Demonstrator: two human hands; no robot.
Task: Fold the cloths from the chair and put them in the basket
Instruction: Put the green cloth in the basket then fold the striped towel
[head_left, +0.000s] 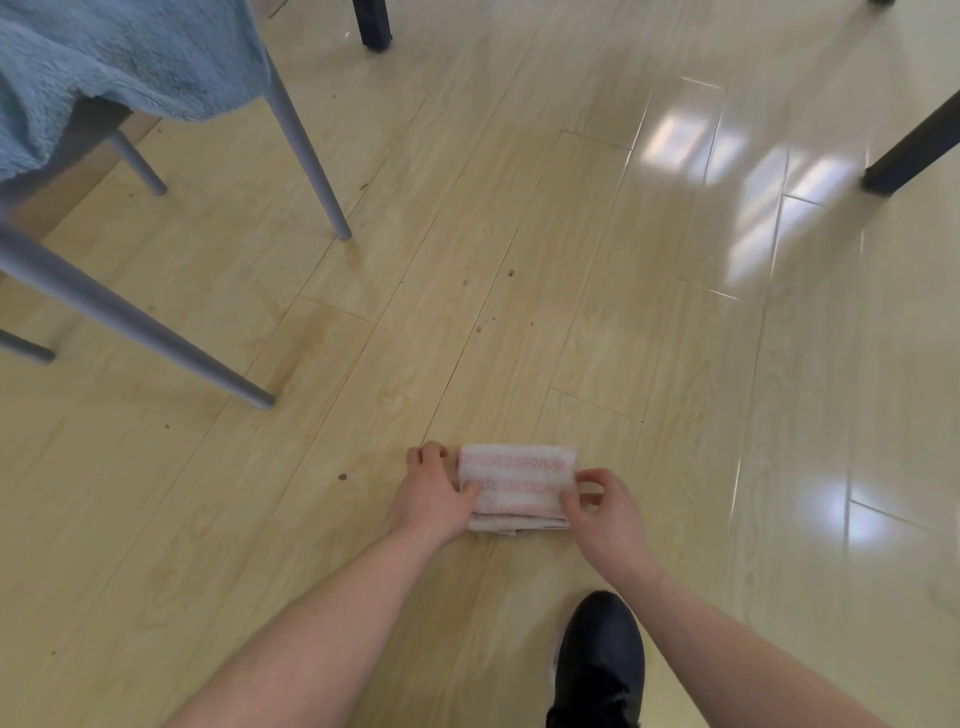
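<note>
1. A black shoe (597, 665) is seen at the bottom edge, planted on the floor (519, 260) between the two bare forearms.
2. The left hand (434, 493) is laid against the left end of a folded cloth (517, 486); its fingers are curled, and the thumb (467, 489) is pressed onto the cloth's top layer.
3. The right hand (602, 506) is set at the cloth's right end; the thumb and forefinger are brought together on the near right corner, so that edge is pinched.
4. The cloth is white with two pale red bands running across it. It is folded into a small rectangle and lies flat on the floor, just ahead of the shoe; several layers are visible along its near edge.
5. The floor is made of light wood-look planks, and a few dark specks are scattered on it beyond the cloth.
6. A chair (306, 156) with grey legs is placed well away to the upper left.
7. A blue towel (124, 62) is draped over the chair's seat, with one edge hanging down past it.
8. Dark furniture legs (373, 23) are seen farthest off, at the top and at the right edge.
</note>
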